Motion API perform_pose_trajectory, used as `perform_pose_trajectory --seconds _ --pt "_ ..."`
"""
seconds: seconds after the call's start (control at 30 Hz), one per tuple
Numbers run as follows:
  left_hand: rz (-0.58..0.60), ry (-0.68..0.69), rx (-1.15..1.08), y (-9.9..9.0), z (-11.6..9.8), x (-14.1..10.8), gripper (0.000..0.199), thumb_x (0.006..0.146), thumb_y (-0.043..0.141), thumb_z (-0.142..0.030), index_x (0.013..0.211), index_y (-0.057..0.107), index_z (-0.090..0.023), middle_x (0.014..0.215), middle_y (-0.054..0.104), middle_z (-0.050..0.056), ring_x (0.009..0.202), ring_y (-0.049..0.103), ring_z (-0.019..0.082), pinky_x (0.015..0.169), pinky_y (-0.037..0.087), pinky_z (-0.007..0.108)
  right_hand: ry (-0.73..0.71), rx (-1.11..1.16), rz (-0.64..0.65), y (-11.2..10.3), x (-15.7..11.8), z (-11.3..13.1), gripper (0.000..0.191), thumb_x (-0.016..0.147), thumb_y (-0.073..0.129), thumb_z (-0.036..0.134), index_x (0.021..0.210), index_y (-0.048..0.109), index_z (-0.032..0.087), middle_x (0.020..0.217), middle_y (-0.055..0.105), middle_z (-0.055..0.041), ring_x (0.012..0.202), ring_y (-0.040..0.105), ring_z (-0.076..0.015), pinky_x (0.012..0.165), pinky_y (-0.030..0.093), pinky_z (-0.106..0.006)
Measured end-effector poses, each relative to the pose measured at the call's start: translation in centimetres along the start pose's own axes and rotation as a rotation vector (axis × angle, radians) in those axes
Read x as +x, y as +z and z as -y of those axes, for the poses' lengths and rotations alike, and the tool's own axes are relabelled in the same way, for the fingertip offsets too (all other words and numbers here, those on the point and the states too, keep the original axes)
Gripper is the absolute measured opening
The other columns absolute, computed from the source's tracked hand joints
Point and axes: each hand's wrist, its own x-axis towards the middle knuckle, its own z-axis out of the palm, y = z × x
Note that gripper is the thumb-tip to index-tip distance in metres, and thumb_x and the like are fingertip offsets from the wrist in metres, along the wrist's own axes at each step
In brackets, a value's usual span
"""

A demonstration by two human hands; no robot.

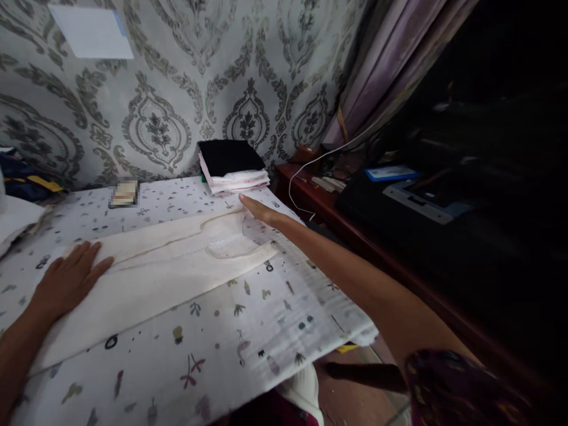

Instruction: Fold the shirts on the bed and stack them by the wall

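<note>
I count two bare hands, the left hand (75, 278) at the left of the frame and the right hand (256, 209) near the centre. One long cream-white cloth piece (155, 278), one tabletop (310, 337) under a white printed cover. Upper centre, one stack of folded cloth (239, 180), its layers too tight to number. One white paper sheet (93, 32), upper left; one lilac curtain (377, 77) and one thin white cable (323, 155), upper right.
</note>
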Motion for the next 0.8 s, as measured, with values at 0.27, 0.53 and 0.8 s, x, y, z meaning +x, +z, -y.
perform_pose_trajectory --seconds 0.27,0.53,0.8 --pt "-0.037 -0.057 -0.045 0.6 0.0 0.4 0.068 0.096 0.019 -0.043 0.149 0.04 -0.007 0.159 0.037 0.017 0.15 0.029 0.03 0.115 0.032 0.052 -0.2 -0.183 0.01 4.1 -7.8 2.5 0.084 0.097 0.017 0.069 0.16 0.015 0.013 0.166 0.016 -0.0151 0.155 0.007 -0.0275 0.124 0.008 -0.052" --pt "-0.059 -0.083 -0.188 0.3 -0.7 -0.3 0.068 0.097 0.026 -0.05 0.151 0.038 -0.011 0.162 0.031 0.016 0.152 0.024 0.028 0.12 0.022 0.051 -0.086 -0.168 -0.026 3.6 -6.9 0.9 0.075 0.101 0.017 0.058 0.156 0.03 0.009 0.163 0.026 -0.0175 0.152 0.021 -0.0272 0.122 0.022 -0.049" --pt "-0.343 -0.206 -0.756 -3.0 2.9 -0.8 0.059 0.092 0.034 -0.054 0.122 0.064 -0.013 0.134 0.065 0.012 0.128 0.056 0.026 0.112 0.038 0.039 -0.369 -0.196 -0.145 3.2 -6.4 7.0 0.059 0.102 0.028 0.05 0.144 0.049 0.014 0.158 0.039 -0.0158 0.149 0.03 -0.0288 0.12 0.027 -0.053"
